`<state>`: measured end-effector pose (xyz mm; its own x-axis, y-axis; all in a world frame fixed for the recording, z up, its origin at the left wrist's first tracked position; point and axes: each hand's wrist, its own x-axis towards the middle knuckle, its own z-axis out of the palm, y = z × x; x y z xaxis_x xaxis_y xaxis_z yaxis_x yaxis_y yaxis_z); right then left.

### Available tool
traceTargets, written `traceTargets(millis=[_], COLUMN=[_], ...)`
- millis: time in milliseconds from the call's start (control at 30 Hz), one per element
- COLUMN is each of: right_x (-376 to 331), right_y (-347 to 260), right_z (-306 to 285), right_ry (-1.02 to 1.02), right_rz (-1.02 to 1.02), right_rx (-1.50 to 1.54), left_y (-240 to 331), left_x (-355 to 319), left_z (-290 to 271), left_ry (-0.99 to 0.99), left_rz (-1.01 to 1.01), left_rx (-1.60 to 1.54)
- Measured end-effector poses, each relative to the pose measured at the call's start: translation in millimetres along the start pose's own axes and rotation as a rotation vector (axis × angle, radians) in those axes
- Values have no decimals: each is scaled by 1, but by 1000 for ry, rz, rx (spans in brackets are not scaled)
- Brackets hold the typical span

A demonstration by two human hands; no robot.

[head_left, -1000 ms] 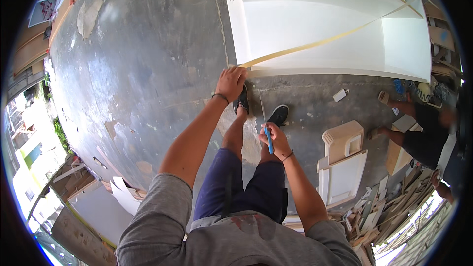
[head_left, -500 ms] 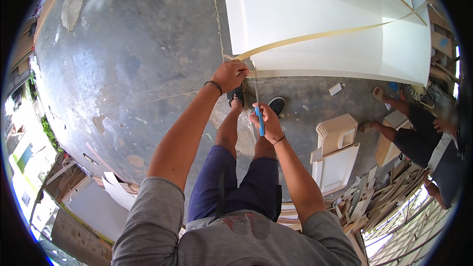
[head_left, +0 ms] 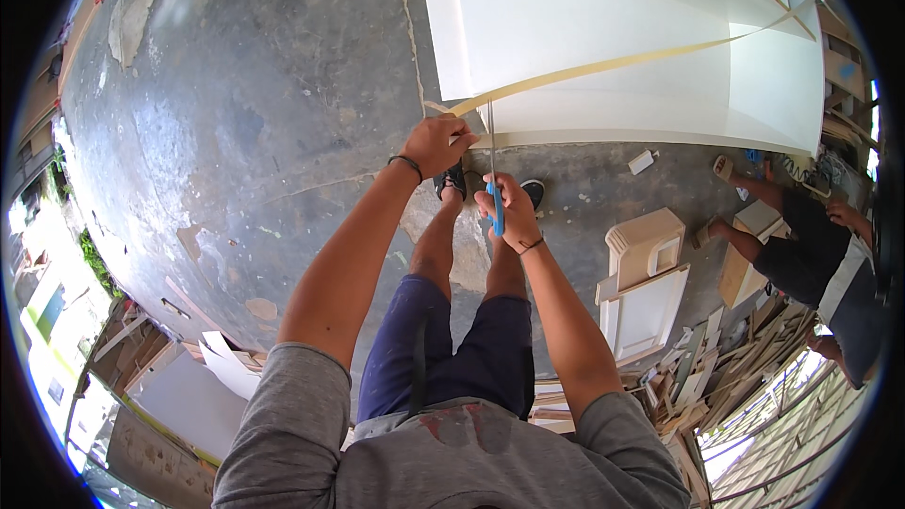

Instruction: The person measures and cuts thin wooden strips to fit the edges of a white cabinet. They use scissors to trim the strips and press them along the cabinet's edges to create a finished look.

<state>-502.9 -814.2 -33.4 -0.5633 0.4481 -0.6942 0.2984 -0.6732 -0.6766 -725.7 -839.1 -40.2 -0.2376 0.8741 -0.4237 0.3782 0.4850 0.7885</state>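
Edge-banding strip [head_left: 622, 61]: long axis runs up-right from left hand [head_left: 436, 144], fingers pinching its end.
Scissors [head_left: 492, 170]: right hand [head_left: 509, 212] closed on handles, blades just right of that pinch.

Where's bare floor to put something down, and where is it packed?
Free: the wide grey concrete floor left of the left hand, up to the white panel. Narrower strip between the panel's lower edge and the small cabinet doors. Crowded: wood offcuts lower right, where a seated person works.
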Motion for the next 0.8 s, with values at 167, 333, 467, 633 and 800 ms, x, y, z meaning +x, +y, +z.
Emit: traceTargets(millis=[167,333,467,633,800], right_x=[3,3,2,-2,-3], right_y=[2,7,6,1,1], right_z=[1,1,1,2,3], right_ry=[25,72,112,166,178], right_rz=[-39,-104,-146,-140,-147], right_rx=[-129,-278,-389,-445,-453], left_y=[-1,1,2,5,1], left_x=[0,0,0,2,-1], left_z=[2,1,0,-3,-1], left_ry=[9,5,-18,-59,-37], left_rz=[-9,-26,-47,-82,-85], left_rx=[-11,-6,5,34,-46])
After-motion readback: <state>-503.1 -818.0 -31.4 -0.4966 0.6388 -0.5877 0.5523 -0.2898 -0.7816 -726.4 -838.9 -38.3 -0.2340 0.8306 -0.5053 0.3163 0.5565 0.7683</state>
